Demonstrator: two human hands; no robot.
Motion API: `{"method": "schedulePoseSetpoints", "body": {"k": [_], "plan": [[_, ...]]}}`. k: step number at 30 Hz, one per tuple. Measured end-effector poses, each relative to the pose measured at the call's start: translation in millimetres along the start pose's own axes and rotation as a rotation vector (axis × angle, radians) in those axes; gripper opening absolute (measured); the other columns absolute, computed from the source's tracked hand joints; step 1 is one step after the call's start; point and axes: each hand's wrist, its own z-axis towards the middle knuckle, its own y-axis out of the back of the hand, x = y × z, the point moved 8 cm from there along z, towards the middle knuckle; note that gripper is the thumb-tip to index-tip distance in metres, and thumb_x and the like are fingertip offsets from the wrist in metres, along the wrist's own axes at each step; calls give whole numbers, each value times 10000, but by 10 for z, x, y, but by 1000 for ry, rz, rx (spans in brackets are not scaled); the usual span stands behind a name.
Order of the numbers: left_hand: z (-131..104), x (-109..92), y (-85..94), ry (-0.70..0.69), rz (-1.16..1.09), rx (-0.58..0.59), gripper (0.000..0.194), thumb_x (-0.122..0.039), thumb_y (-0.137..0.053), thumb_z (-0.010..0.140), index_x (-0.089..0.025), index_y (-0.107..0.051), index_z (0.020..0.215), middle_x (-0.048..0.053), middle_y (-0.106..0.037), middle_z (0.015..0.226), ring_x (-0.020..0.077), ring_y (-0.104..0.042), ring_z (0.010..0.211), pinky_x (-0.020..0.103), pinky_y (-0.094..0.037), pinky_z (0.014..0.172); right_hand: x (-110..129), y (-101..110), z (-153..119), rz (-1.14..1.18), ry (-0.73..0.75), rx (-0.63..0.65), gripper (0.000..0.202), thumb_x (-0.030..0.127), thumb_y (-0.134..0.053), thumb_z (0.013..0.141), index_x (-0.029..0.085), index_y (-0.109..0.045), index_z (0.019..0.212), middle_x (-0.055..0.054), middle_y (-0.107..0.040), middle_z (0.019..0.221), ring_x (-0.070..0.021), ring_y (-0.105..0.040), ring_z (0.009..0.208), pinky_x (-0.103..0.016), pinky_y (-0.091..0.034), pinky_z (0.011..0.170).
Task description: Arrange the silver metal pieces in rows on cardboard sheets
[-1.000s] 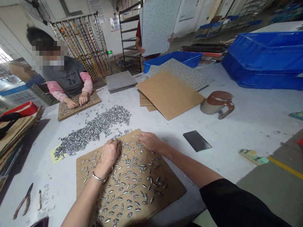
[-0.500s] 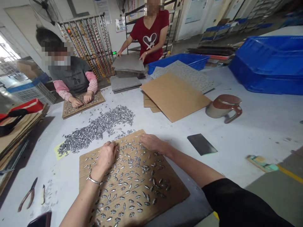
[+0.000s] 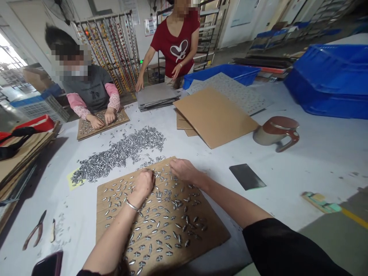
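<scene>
A brown cardboard sheet (image 3: 107,226) lies in front of me, with many small silver leaf-shaped metal pieces (image 3: 159,242) spread over it. My left hand (image 3: 144,183), with a bracelet at the wrist, is closed over the sheet's upper part; whatever its fingers pinch is too small to make out. Close to the sheet's far corner, my right hand (image 3: 182,169) has its fingers bent together at the metal pieces, and what they hold is hidden. Beyond the sheet lies a long heap of the same pieces (image 3: 122,151), partly on yellow paper.
Pliers (image 3: 37,232) and a phone (image 3: 48,263) lie at left. To the right are a mug (image 3: 276,131), a dark plate (image 3: 247,176) and blue bins (image 3: 330,80). Cardboard (image 3: 215,115) lies ahead. Two people work across the table, one beside grey sheets (image 3: 156,95).
My left hand has moved right across the sheet, nearer my right hand, which has barely moved. The person in red has set the raised grey stack down and let go with one hand.
</scene>
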Motion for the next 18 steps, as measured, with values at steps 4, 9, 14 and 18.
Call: {"method": "schedulePoseSetpoints", "body": {"k": [4,9,14,18], "plan": [[15,-13,-18,26,35,20,283,-153,-444,967,-124,-724,933,144,-727,975,211,-709,857,277,-518,736,2,-18,103,-48,4,54,222,121,-468,973,136,-685,1018,-133,-692,1032,-222,-635,950,-284,-439,794],[-33,-42,-15,16,74,46,267,-160,-455,968,-117,-719,975,143,-731,967,226,-716,882,289,-525,762,92,-28,61,8,40,25,239,197,-475,1008,165,-710,975,-107,-690,1036,-212,-631,941,-284,-435,778],[-116,-100,-28,-17,87,65,267,-180,-448,986,-125,-709,999,143,-719,1035,220,-712,918,291,-526,797,347,-176,15,109,158,58,174,223,-535,1002,167,-698,979,-88,-685,1039,-194,-620,979,-277,-427,855],[-155,-115,-23,-32,79,69,271,-149,-431,984,-115,-699,1006,154,-707,1049,215,-705,908,300,-523,814,357,-222,3,113,136,58,157,203,-529,998,149,-677,997,-101,-682,1025,-202,-618,954,-285,-428,837]]}}
